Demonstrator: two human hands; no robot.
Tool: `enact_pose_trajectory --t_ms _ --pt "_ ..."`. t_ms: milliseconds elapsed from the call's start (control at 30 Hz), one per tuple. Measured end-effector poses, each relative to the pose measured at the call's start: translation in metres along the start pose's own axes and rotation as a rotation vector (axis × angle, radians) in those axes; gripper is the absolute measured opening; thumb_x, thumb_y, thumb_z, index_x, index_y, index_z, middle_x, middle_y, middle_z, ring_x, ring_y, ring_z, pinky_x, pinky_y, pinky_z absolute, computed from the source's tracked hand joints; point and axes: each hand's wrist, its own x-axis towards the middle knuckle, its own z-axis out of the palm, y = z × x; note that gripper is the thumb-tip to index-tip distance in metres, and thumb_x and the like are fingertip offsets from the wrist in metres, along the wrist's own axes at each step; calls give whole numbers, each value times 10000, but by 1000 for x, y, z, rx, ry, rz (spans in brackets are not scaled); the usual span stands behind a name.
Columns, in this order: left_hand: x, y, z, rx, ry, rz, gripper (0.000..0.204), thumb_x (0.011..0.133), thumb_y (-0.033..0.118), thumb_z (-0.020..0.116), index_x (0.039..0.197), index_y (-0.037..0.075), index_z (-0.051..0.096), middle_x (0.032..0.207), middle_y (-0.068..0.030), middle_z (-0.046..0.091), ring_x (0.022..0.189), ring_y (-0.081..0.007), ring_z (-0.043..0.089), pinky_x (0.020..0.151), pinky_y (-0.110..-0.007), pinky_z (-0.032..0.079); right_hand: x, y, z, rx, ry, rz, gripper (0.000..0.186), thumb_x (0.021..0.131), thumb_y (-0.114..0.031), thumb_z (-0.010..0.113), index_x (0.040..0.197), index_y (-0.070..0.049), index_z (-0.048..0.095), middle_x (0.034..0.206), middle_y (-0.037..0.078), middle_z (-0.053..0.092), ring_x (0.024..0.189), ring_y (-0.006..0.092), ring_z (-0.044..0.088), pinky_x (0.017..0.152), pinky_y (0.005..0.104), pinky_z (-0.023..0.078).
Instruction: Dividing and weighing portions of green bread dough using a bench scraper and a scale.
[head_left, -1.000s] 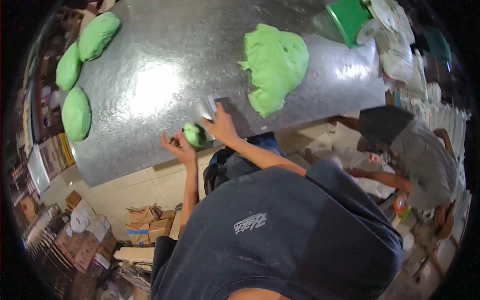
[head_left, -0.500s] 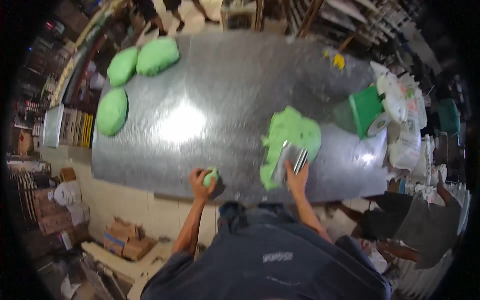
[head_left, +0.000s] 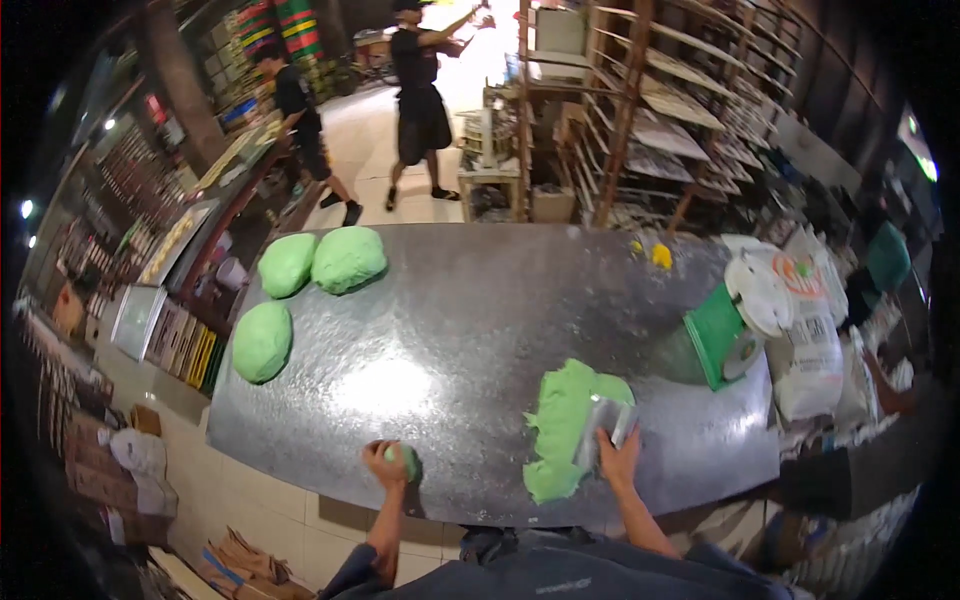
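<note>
Near the front edge of the metal table [head_left: 470,320], my left hand [head_left: 382,464] curls its fingers around a small lump of green dough [head_left: 404,460]. Farther right, my right hand [head_left: 620,462] grips a shiny metal dough scraper [head_left: 604,428]. Its blade lies over the right side of a flattened, ragged-edged sheet of green dough [head_left: 558,425]. The blade's lower edge is hard to make out. Three smooth rounded mounds of green dough sit at the left: one nearer me [head_left: 262,342], another behind it [head_left: 287,265], and a third [head_left: 349,259] beside that.
A green weighing scale [head_left: 712,335] stands on the table's right, beside white sacks [head_left: 803,360]. Yellow bits [head_left: 661,256] lie near the far edge. Racks of trays [head_left: 665,105] rise behind the table. Two people stand beyond it, one at the back [head_left: 420,95], another farther left [head_left: 295,115].
The view has tilted up, so the table sits lower and more of the room shows. Both hands keep their holds; the scraper is over the dough sheet's right side.
</note>
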Motion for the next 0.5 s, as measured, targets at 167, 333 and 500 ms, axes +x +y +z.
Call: enact_pose_trajectory --t_ms 167,333,500 --pt "-62 89 26 -100 -114 21 285 725 226 716 959 70 675 921 -158 603 883 -342 571 775 -434 456 -21 46 19 -41 105 -24 637 768 -165 736 1259 83 414 1117 241 601 1025 333 600 893 399 453" --pt "-49 71 -21 -287 -492 144 343 692 213 785 976 69 657 958 -129 579 893 -321 565 778 -425 457 -51 -9 32 55 -137 -4 627 770 -207 743 1229 82 428 1029 224 625 943 329 625 831 392 475" --pt "-60 106 19 -299 -281 8 402 682 217 800 1016 80 622 955 -124 586 911 -314 566 784 -400 471 -88 -19 33 0 -129 60 631 771 -272 743 1235 36 445 1028 226 623 959 344 622 827 410 470"
